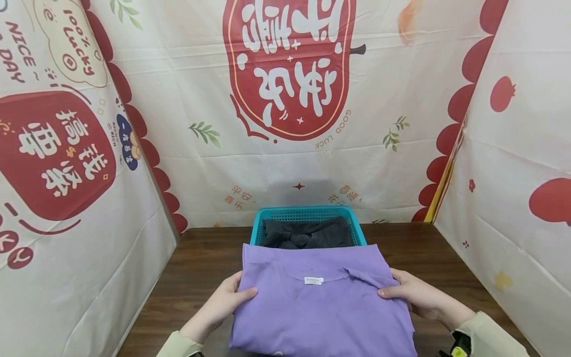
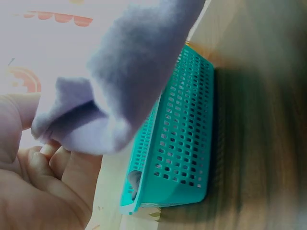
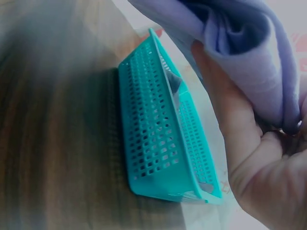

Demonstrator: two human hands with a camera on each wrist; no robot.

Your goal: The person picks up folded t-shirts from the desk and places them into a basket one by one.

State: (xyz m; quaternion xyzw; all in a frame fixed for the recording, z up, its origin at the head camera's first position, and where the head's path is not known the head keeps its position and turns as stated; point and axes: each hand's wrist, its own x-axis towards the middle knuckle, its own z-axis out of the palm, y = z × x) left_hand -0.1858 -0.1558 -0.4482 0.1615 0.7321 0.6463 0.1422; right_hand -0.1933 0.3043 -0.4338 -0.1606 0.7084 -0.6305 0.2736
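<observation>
A folded purple shirt (image 1: 312,307) with a white neck label (image 1: 314,280) is held up between both hands, its collar edge toward the far side. My left hand (image 1: 226,300) grips its left side, thumb on top and fingers beneath. On the opposite side my right hand (image 1: 415,292) pinches the cloth the same way. Just behind the shirt stands a teal plastic basket (image 1: 308,209) with dark folded cloth (image 1: 308,234) inside; the shirt hides its near part in the head view. Both wrist views show the shirt raised off the table beside the basket.
The brown wood-grain table (image 1: 205,253) runs back to a white printed curtain (image 1: 285,163). More printed curtains stand along the left (image 1: 134,238) and right (image 1: 499,238) sides.
</observation>
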